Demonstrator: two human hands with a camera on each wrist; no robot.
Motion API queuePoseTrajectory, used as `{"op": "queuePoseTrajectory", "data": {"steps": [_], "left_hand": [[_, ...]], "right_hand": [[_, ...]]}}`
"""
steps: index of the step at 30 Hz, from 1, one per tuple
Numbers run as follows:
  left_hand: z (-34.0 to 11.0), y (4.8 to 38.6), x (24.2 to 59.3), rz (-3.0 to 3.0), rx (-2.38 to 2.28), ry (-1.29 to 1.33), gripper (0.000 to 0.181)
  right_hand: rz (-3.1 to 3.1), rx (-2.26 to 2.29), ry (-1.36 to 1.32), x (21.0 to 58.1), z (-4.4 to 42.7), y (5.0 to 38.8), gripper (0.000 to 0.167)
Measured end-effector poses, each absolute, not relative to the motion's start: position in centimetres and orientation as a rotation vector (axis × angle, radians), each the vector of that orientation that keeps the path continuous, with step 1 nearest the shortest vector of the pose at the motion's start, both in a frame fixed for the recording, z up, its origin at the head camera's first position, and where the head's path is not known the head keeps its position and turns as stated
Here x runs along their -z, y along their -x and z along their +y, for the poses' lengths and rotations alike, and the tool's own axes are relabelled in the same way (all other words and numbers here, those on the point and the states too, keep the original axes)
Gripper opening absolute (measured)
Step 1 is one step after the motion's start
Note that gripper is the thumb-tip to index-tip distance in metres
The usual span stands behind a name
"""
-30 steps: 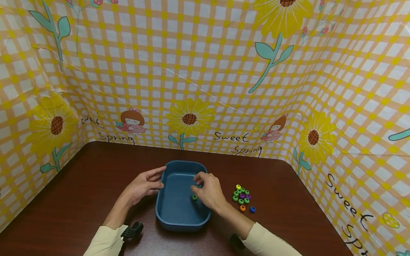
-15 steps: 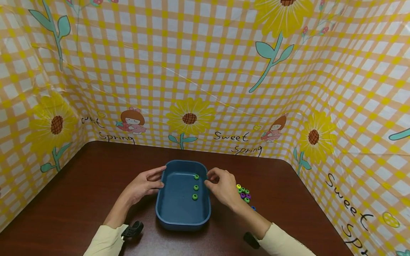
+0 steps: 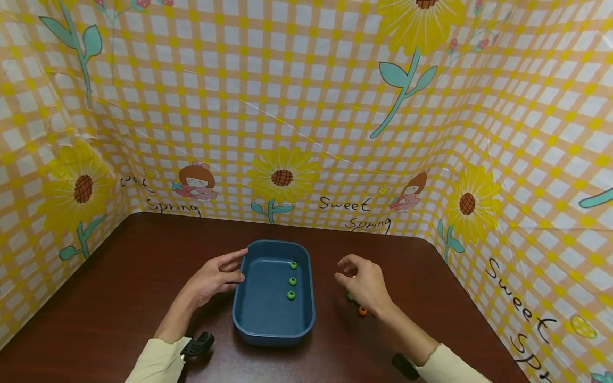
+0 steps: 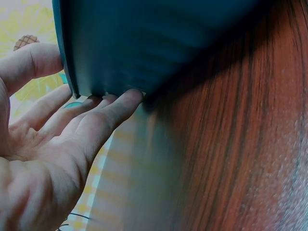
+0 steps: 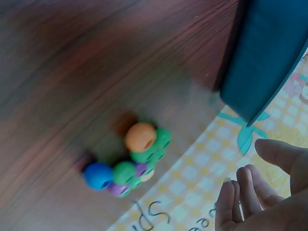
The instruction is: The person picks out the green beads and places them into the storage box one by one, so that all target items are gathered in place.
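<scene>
A blue rectangular tray (image 3: 274, 337) stands on the brown table, with three green beads (image 3: 292, 283) in a row along the right part of its floor. The left hand (image 3: 213, 277) touches the tray's left wall with extended fingers; the left wrist view has its fingertips against the outer side. Right of the tray, the right hand (image 3: 366, 282) hovers over the loose beads with loosely bent fingers and holds nothing. It hides most of that pile in the head view. In the right wrist view, an orange bead (image 5: 139, 136), a blue bead (image 5: 98, 176), and several green and purple ones lie close together.
The dark brown wooden table (image 3: 158, 255) is enclosed at the back and sides by a yellow checked cloth (image 3: 306, 106) with sunflowers. A black band (image 3: 197, 344) is on the left wrist, and another black piece (image 3: 405, 367) shows beside the right sleeve.
The right hand leaves the inside of the tray and moves right, over its rim, to above the loose beads. Three green beads now show in the tray. The left hand stays put.
</scene>
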State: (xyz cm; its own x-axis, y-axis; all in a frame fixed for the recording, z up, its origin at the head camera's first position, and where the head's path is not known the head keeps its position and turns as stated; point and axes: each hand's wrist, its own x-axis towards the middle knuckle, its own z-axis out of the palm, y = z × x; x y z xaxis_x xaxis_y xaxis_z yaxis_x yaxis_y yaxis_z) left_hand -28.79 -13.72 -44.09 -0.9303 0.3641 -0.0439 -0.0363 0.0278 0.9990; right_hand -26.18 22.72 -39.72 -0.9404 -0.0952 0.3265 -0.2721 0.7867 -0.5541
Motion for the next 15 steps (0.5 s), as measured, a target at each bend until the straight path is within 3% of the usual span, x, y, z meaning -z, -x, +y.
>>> {"op": "queuePoseTrajectory", "data": {"steps": [15], "left_hand": [[-13.7, 28.7, 44.1, 2.016, -1.983, -0.353, 0.067]], "right_hand": [[-2.786, -0.861, -0.176, 40.8, 26.8, 25.3, 0.019]]}}
